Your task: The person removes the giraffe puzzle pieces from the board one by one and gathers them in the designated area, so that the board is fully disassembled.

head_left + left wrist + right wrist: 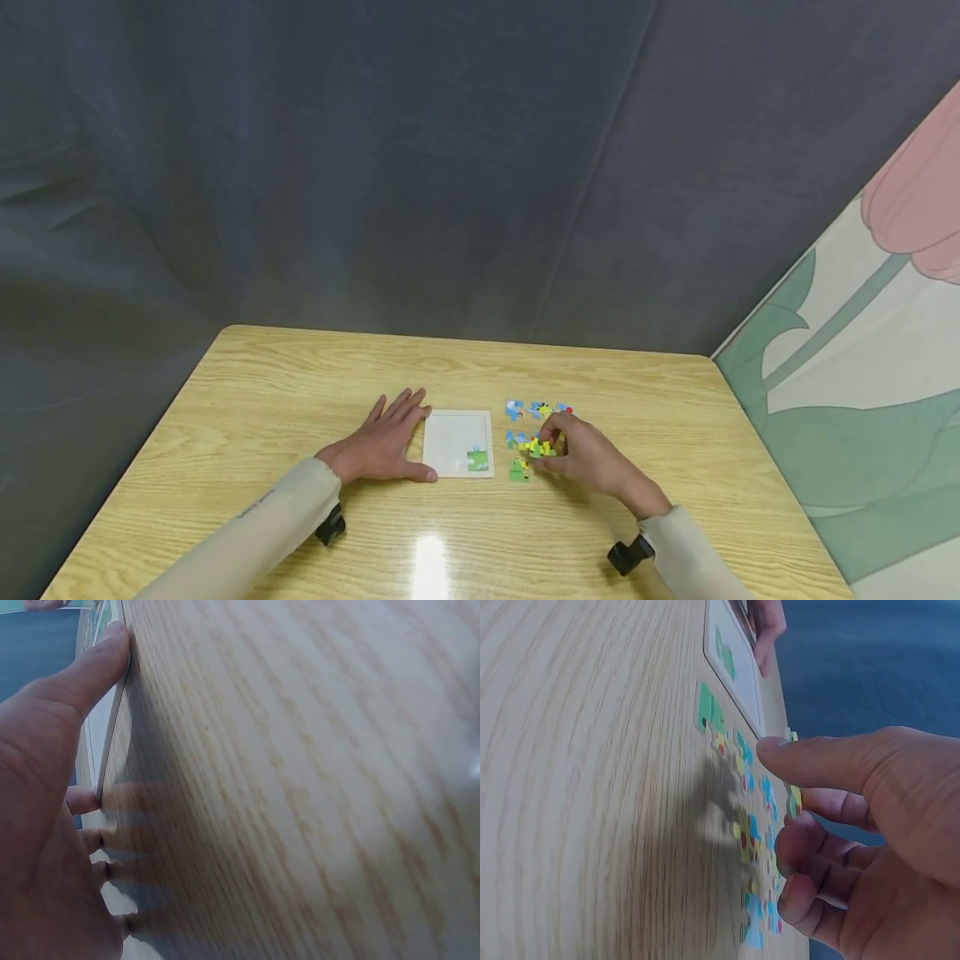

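Note:
My left hand (378, 443) rests on the table with its fingers spread. Its thumb and forefinger touch the left side of a square white puzzle tray (447, 437). One green puzzle piece (477, 461) lies in the tray's lower right corner. My right hand (592, 457) pinches a yellow puzzle piece (795, 796) between thumb and forefinger, raised above the table. Below and beyond it several loose pieces lie in rough rows, among them a green piece (518, 472) and a blue piece (513, 409). The right hand partly covers some of them in the head view.
The wooden table (315, 367) has a dark curtain (420, 167) behind its far edge. A flower-patterned cloth (847, 367) hangs along the right side. Glare (430, 567) shows near the front of the tabletop.

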Action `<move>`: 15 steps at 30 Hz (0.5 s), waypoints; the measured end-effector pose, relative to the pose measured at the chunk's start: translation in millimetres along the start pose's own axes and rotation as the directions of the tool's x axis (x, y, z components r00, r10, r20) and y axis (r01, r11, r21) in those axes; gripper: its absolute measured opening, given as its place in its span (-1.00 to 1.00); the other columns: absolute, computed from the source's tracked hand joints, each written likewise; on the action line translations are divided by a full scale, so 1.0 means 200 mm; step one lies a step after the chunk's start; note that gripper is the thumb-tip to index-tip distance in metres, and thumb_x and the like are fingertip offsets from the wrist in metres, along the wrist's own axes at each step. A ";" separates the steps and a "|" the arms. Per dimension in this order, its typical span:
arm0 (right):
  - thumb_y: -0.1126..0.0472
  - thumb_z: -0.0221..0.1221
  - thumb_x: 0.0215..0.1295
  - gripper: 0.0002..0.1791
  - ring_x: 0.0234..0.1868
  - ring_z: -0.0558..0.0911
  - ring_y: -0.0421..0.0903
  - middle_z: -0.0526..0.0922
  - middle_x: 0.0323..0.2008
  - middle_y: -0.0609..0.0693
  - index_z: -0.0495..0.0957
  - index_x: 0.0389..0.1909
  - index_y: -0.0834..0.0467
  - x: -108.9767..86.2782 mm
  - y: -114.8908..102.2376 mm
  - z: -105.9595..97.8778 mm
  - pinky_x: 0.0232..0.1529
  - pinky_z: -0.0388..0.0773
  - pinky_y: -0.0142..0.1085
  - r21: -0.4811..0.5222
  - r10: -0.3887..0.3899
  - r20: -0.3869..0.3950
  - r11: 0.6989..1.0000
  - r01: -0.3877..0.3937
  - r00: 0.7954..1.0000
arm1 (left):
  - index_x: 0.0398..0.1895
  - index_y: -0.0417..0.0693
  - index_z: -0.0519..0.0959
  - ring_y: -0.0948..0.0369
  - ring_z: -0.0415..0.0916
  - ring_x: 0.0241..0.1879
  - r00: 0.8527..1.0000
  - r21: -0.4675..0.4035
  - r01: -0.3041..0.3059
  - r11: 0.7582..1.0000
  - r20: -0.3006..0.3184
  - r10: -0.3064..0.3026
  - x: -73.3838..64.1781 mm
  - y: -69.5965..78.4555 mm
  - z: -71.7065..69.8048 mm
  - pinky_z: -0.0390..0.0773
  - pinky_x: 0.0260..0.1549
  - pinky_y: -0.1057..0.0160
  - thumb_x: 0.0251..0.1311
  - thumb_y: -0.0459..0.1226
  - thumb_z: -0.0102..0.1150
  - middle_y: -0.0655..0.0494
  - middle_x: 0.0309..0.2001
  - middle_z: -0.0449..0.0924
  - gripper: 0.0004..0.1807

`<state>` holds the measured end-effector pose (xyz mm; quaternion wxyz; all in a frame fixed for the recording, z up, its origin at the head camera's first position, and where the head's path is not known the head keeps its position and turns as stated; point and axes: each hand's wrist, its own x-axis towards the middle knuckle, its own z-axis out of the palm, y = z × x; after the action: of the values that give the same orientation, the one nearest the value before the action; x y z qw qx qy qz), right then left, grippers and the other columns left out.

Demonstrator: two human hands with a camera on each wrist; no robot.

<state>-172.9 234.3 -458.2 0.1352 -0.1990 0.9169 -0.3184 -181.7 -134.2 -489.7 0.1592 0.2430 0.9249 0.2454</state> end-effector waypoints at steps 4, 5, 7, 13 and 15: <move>0.22 0.50 0.29 -0.67 -0.36 0.46 -0.22 0.59 -0.20 -0.03 0.54 -0.08 0.12 -0.02 0.02 -0.02 -0.37 0.45 -0.38 -0.005 0.015 -0.010 1.000 -0.015 1.000 | 0.65 -0.24 0.18 -0.25 -0.23 0.75 1.000 -0.002 0.000 1.000 -0.002 0.000 0.00 0.01 0.00 -0.23 0.64 -0.45 0.16 0.28 0.46 -0.22 0.76 -0.18 0.20; 0.22 0.50 0.28 -0.67 -0.37 0.46 -0.22 0.58 -0.20 -0.03 0.54 -0.08 0.13 -0.03 0.02 -0.02 -0.37 0.45 -0.39 -0.007 0.020 -0.013 1.000 -0.020 1.000 | 0.64 -0.24 0.18 -0.25 -0.22 0.75 1.000 -0.004 -0.001 1.000 -0.003 0.001 0.00 0.01 0.00 -0.23 0.64 -0.45 0.16 0.28 0.47 -0.22 0.76 -0.18 0.20; 0.24 0.50 0.27 -0.66 -0.37 0.47 -0.21 0.57 -0.18 -0.02 0.55 -0.08 0.14 -0.04 0.04 -0.02 -0.36 0.45 -0.39 -0.010 0.034 -0.018 0.999 -0.034 0.999 | 0.64 -0.24 0.19 -0.25 -0.22 0.75 1.000 -0.006 -0.001 1.000 -0.005 0.001 -0.01 0.01 0.00 -0.23 0.64 -0.45 0.16 0.28 0.47 -0.22 0.76 -0.17 0.20; 0.28 0.51 0.25 -0.66 -0.30 0.46 -0.16 0.55 -0.13 0.00 0.55 -0.09 0.14 -0.07 0.07 -0.01 -0.36 0.44 -0.39 0.007 0.068 -0.010 0.998 -0.068 0.998 | 0.63 -0.25 0.19 -0.26 -0.22 0.75 1.000 -0.013 -0.003 1.000 -0.009 0.003 -0.01 0.01 0.00 -0.24 0.64 -0.46 0.16 0.28 0.47 -0.23 0.76 -0.18 0.19; 0.28 0.50 0.26 -0.66 -0.29 0.45 -0.15 0.55 -0.13 0.02 0.54 -0.08 0.15 -0.07 0.08 0.00 -0.37 0.43 -0.39 0.020 0.068 0.002 0.997 -0.068 0.998 | 0.63 -0.25 0.19 -0.26 -0.22 0.75 1.000 -0.012 -0.004 1.000 -0.009 0.004 -0.01 0.01 0.00 -0.24 0.64 -0.46 0.16 0.28 0.47 -0.23 0.76 -0.17 0.19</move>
<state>-164.5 252.9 -466.7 0.1486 -0.1665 0.9198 -0.3227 -180.1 -133.8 -488.8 0.1562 0.2427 0.9236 0.2525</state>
